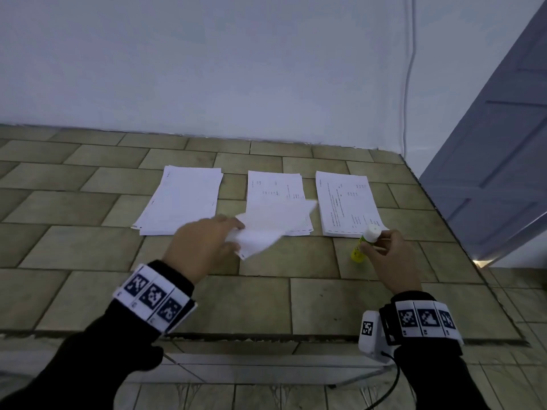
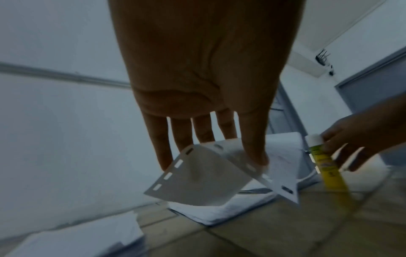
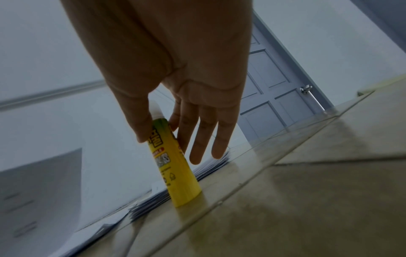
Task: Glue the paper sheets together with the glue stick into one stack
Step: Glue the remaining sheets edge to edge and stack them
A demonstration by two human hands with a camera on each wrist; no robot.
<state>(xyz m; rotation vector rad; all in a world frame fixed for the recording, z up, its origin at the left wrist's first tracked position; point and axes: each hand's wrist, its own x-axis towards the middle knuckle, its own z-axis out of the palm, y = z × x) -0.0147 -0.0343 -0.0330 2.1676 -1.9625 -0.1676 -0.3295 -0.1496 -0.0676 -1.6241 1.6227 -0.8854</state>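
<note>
Three stacks of white paper lie on the tiled surface: a left stack, a middle stack and a right stack. My left hand pinches a single loose sheet by its near edge and holds it curled above the middle stack; in the left wrist view the sheet bends between thumb and fingers. My right hand holds a yellow glue stick with a white cap upright on the tiles just in front of the right stack; thumb and forefinger pinch the glue stick near its top.
A white wall rises behind the tiled surface. A grey-blue door stands at the right, and the surface's right edge runs close to the right stack. The front edge drops to a lower step.
</note>
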